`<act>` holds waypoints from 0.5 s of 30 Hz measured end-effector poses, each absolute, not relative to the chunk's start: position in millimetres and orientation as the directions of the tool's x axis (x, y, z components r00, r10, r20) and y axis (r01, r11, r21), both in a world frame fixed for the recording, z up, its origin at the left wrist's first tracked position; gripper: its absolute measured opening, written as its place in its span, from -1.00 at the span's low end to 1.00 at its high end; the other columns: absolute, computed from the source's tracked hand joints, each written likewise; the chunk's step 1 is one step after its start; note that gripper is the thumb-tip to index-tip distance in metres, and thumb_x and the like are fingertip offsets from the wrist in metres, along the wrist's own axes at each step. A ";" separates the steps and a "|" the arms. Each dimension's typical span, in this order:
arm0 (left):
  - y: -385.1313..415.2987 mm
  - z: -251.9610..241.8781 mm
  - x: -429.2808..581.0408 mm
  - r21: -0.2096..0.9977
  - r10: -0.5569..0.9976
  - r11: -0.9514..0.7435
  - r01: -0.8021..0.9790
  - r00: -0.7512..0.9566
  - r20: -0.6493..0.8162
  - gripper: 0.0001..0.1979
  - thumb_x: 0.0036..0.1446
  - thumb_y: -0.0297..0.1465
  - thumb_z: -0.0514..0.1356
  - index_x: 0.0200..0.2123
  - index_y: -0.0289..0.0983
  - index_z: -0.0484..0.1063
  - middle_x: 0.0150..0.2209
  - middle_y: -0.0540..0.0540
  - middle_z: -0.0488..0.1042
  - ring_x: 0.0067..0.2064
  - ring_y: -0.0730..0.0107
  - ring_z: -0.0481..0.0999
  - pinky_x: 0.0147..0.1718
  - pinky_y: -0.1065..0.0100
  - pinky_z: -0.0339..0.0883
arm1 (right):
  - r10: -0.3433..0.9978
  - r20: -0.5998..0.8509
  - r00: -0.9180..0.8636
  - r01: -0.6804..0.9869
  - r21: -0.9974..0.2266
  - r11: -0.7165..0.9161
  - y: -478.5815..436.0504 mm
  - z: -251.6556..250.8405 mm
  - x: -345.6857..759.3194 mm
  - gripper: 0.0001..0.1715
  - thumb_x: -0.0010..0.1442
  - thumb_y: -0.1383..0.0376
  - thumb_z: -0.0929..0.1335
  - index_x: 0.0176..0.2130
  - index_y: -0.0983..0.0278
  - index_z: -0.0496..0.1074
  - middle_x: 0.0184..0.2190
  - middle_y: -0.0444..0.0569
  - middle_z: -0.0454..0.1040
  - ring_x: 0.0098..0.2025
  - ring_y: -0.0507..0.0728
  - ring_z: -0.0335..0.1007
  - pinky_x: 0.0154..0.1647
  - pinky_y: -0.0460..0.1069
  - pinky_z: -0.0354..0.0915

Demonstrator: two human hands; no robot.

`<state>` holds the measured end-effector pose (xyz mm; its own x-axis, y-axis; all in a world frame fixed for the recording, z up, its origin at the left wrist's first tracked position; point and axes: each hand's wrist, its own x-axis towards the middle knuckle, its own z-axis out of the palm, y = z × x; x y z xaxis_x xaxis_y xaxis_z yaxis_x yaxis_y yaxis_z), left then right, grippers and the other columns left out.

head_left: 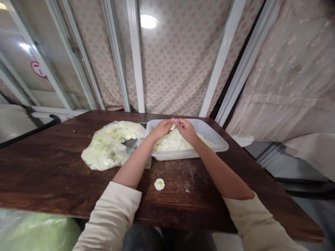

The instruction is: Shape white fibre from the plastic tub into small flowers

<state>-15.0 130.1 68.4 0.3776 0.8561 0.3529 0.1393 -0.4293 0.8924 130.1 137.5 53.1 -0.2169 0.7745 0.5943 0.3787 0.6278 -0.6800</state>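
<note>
Over the white plastic tray (222, 143), my left hand (163, 128) and my right hand (185, 128) meet at the fingertips. Both are closed in a pinch on a small pale flower piece (173, 127), partly hidden by the fingers. Beneath them, a heap of whitish petals (174, 142) lies in the tray. Left of the tray rests a clear plastic bag (104, 148) filled with pale flowers. One white flower (159, 184) with a greenish centre lies on the table between my forearms.
The dark wooden table (52, 160) has fine crumbs scattered in front of the tray. Behind it stand framed glass panels with a dotted curtain (180, 69). A bag with greenish contents (44, 232) is below the table's front left edge. A chair stands at the left.
</note>
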 end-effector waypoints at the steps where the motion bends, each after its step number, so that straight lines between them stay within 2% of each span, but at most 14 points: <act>1: 129.5 68.8 -14.8 0.895 0.857 -0.425 0.139 0.380 0.348 -0.62 0.14 -0.14 -0.04 -0.59 -0.28 0.13 -0.73 0.12 0.00 -0.66 0.63 -0.02 -0.63 0.45 -0.11 | 0.782 0.604 -0.157 0.414 -0.678 0.607 137.4 53.7 131.3 -0.71 0.12 0.12 0.19 -0.52 0.24 0.14 -0.68 -0.22 0.02 -0.60 -0.01 -0.04 -0.53 -0.08 -0.04; 4: 127.4 70.1 -14.3 0.902 0.859 -0.409 0.139 0.391 0.330 -0.67 0.14 -0.20 0.00 -0.58 -0.28 0.13 -0.72 0.12 0.06 -0.66 0.64 0.02 -0.62 0.47 -0.06 | 0.784 0.620 -0.002 0.519 -0.669 0.531 137.5 54.5 135.1 -0.72 0.09 0.17 0.20 -0.57 0.24 0.10 -0.70 -0.23 -0.01 -0.60 -0.01 -0.06 -0.52 -0.07 -0.05; 8: 126.1 71.0 -14.5 0.920 0.872 -0.377 0.105 0.376 0.314 -0.73 0.14 -0.26 0.00 -0.53 -0.28 0.13 -0.70 0.13 0.06 -0.66 0.64 0.03 -0.63 0.49 -0.06 | 0.806 0.591 0.018 0.572 -0.668 0.477 139.2 52.8 136.0 -0.72 0.08 0.20 0.20 -0.59 0.24 0.11 -0.69 -0.19 0.08 -0.58 0.01 0.01 -0.50 -0.06 -0.02; 11: 127.2 70.2 -15.3 0.901 0.852 -0.420 0.104 0.386 0.353 -0.75 0.13 -0.27 0.02 -0.52 -0.27 0.13 -0.69 0.14 0.05 -0.65 0.64 0.04 -0.63 0.50 -0.05 | 0.826 0.562 -0.039 0.492 -0.709 0.505 140.8 50.6 133.2 -0.69 0.12 0.17 0.16 -0.58 0.24 0.15 -0.68 -0.17 0.13 -0.57 0.02 0.06 -0.51 -0.06 0.01; 15: 131.8 68.4 -16.3 0.840 0.804 -0.527 0.133 0.398 0.442 -0.71 0.13 -0.21 0.00 -0.52 -0.29 0.16 -0.67 0.13 0.02 -0.64 0.64 0.04 -0.61 0.49 -0.04 | 0.821 0.548 -0.163 0.329 -0.754 0.568 138.5 49.3 128.8 -0.61 0.17 0.06 0.12 -0.52 0.24 0.18 -0.70 -0.21 0.06 -0.62 -0.01 0.01 -0.56 -0.09 0.00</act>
